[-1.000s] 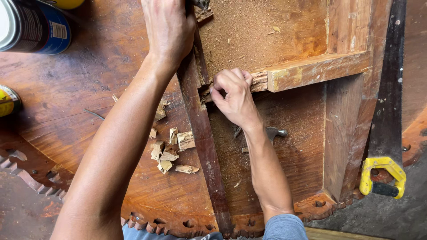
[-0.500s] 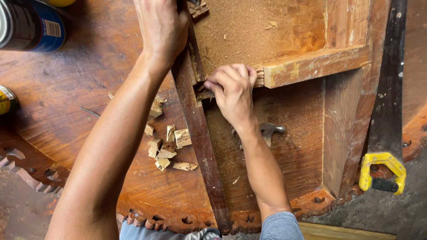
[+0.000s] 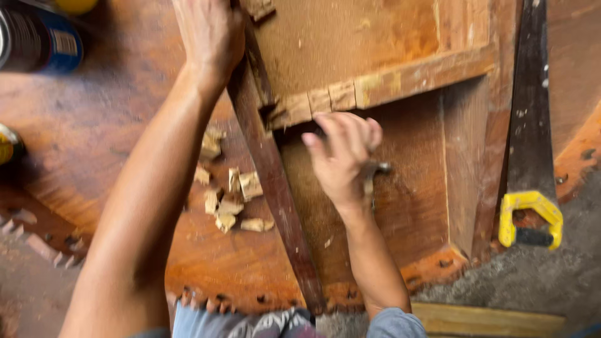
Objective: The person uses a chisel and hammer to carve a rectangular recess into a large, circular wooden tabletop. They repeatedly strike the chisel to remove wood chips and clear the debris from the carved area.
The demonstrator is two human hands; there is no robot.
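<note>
1. Pressing down, the left hand (image 3: 210, 31) is gripping the top of a dark wooden strip (image 3: 272, 181) lying on the brown wood panel (image 3: 81, 131).
2. The right hand (image 3: 341, 156) is closing around a metal tool (image 3: 370, 178) just below a split wooden bar (image 3: 382, 81).
3. Wood chips (image 3: 233, 197) are lying left of the strip.
4. A yellow-handled saw (image 3: 531, 138) is resting at the right.

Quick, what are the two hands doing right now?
Left hand: grip closed around the dark wooden strip.
Right hand: fingers curled by the lighter wooden bar; cannot tell whether it holds anything.
</note>
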